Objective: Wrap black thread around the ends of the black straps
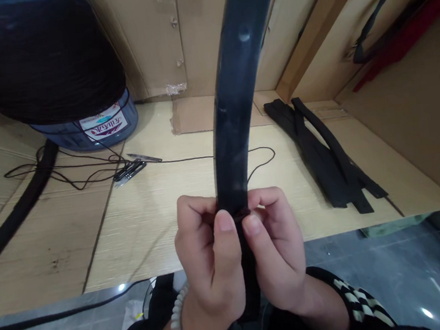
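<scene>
On the black strip (236, 94), both hands (211, 261) (277, 251) closed

The pale wood-grain tabletop (149, 210) supports overlapping flat black strips (324, 174), black-handled metal snips (133, 168) and a thin black cord (187, 159).

On the worktop (182, 180), left of its middle, lie black snips (130, 170) beside a slim grey tool (145, 157). A labelled blue container (129, 114) stands near the back left corner. A brown strip (320, 34) slants up from the back edge, and red material (408, 37) shows above the back right corner.
</scene>
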Available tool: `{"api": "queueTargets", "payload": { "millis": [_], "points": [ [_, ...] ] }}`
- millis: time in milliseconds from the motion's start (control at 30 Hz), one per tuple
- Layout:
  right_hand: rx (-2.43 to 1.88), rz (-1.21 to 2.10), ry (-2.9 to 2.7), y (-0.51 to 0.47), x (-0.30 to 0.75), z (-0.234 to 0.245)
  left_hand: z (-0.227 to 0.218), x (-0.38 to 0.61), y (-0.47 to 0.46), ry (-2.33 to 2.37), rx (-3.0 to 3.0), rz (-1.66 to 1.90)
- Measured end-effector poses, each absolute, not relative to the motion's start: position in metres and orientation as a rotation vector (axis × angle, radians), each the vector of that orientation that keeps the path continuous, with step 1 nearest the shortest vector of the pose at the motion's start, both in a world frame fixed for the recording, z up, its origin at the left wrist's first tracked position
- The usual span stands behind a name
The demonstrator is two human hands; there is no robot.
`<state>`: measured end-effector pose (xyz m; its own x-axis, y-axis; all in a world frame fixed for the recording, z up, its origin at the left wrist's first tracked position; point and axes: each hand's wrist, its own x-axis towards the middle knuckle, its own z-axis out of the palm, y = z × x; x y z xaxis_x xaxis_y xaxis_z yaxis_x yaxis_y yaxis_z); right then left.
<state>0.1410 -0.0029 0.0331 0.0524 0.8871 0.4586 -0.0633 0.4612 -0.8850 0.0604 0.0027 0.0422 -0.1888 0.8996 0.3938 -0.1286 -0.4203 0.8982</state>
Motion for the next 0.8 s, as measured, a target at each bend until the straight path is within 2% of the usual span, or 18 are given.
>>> {"api": "queueTargets", "payload": {
  "millis": [367,633,800],
  "points": [
    [-0.795,0.899,-1.212,-0.003,0.141,0.035,0.038,0.060,-0.001,0.862,1.220,1.622],
    [-0.724,0.944,-1.135,-0.001,0.146,0.032,0.033,0.055,-0.005,0.842,1.411,1.553],
    [-0.742,0.961,-1.138,-0.001,0.151,0.032,0.036,0.044,0.007,0.873,1.575,1.677]
  ]
}}
